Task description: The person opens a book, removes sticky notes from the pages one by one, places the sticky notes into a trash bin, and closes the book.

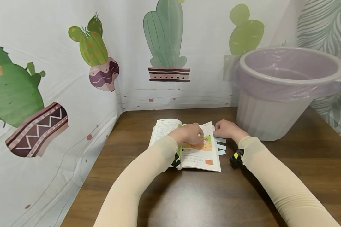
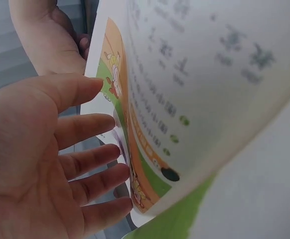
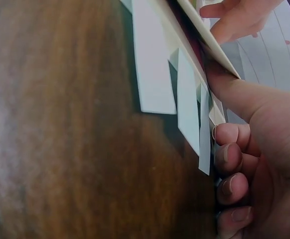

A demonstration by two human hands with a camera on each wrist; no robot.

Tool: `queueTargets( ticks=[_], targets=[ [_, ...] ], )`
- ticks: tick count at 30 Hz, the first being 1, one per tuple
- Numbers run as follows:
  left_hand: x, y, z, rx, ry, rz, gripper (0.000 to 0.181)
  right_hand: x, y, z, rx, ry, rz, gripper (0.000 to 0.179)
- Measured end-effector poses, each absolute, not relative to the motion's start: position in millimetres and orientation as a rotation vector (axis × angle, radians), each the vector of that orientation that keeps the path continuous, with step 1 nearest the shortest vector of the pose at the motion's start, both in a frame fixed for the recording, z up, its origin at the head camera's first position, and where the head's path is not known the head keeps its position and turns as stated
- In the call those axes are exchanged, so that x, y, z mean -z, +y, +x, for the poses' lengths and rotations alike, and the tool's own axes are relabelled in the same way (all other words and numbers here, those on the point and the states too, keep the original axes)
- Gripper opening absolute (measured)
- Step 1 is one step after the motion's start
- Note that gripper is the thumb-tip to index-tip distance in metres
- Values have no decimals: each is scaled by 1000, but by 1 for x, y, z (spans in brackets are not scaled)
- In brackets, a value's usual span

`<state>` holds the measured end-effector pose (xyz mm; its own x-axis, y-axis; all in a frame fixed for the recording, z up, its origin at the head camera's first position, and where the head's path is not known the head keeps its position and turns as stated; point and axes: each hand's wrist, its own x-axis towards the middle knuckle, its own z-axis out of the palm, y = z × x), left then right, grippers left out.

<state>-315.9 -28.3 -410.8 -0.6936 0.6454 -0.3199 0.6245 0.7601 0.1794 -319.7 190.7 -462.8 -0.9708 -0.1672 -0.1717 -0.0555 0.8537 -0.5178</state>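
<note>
Book (image 1: 197, 157) lies open on the brown wood-look table (image 1: 184, 197), roughly mid-table from where I stand, ahead of the person. Left page mostly print; right page has an orange-and-green illustration (image 1: 198, 146) with lines of text below. At least one leaf stands raised and curved, seen up close from the left wrist; its print is blurred there.

Pale paper strips (image 1: 221, 147) stick out past the book's right edge, over the table; the right wrist view shows three clearly, slightly splayed.

Left hand (image 1: 189, 134) is over the right page, beside the raised leaf. Its fingers are extended and apart, thumb away from them, tips at the paper; can't tell which ones actually touch. Right hand (image 1: 227, 129) is at the book's right edge, upper part, just beyond the strips: thumb tucked in between leaves, other fingers curled at the outer edge, so it grips the book there.

Both arms wear cream sleeves (image 1: 281, 181), with a black device (image 1: 236, 158) at each wrist. Right of the book, well apart from it, stands a whitish bin (image 1: 264, 119) with a translucent purple liner (image 1: 258, 86) folded over its rim. Behind everything hangs white cloth (image 1: 130, 41) printed with potted cacti.
</note>
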Motion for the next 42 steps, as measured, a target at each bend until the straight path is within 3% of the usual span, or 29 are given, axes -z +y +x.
queueTargets(
  ticks=[7, 18, 42],
  targets=[
    [411, -31, -316, -113, 2548, 946, 43, 462, 189, -318, 771, 2832, -163, 42],
    [416, -54, -314, -180, 2486, 1185, 36, 462, 187, -314, 739, 2873, -147, 40],
    [434, -191, -281, -314, 2683, 1038, 69, 467, 184, -308, 658, 2909, -198, 37]
  ],
)
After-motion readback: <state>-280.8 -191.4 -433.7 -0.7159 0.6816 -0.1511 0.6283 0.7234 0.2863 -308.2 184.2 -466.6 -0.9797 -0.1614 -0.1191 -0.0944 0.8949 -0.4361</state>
